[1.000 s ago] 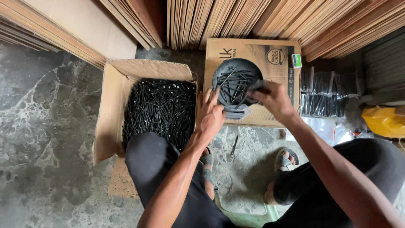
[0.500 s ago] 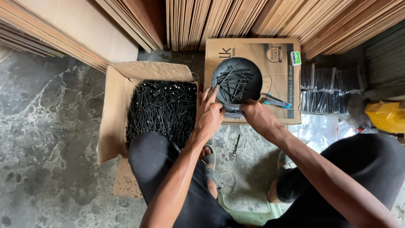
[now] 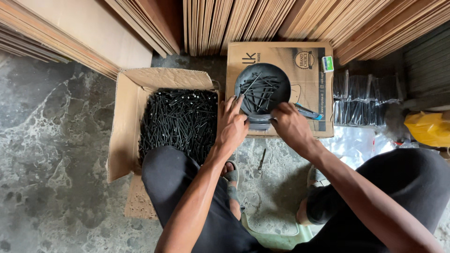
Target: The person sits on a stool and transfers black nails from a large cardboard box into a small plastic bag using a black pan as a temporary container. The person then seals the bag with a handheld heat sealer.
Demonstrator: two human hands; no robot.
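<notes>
A round black pan [image 3: 262, 86] with several black nails in it sits on a closed cardboard box [image 3: 307, 63]. My left hand [image 3: 232, 127] lies at the pan's near left edge, its spread fingertips touching the rim. My right hand [image 3: 291, 125] is at the near right edge, fingers curled onto the rim and the grey base under it. To the left, an open cardboard box [image 3: 123, 126] is filled with a heap of black nails [image 3: 178, 122], right beside my left wrist.
Wooden boards [image 3: 262, 23] lean upright along the back. Clear packets of black nails [image 3: 361, 100] and a yellow bag [image 3: 429, 127] lie at the right. A blue-handled tool [image 3: 310, 113] rests on the closed box. One loose nail [image 3: 261, 160] lies on the stone floor between my feet.
My right hand has come down from over the pan's right side to its near rim. My left hand has stayed at the pan's left edge.
</notes>
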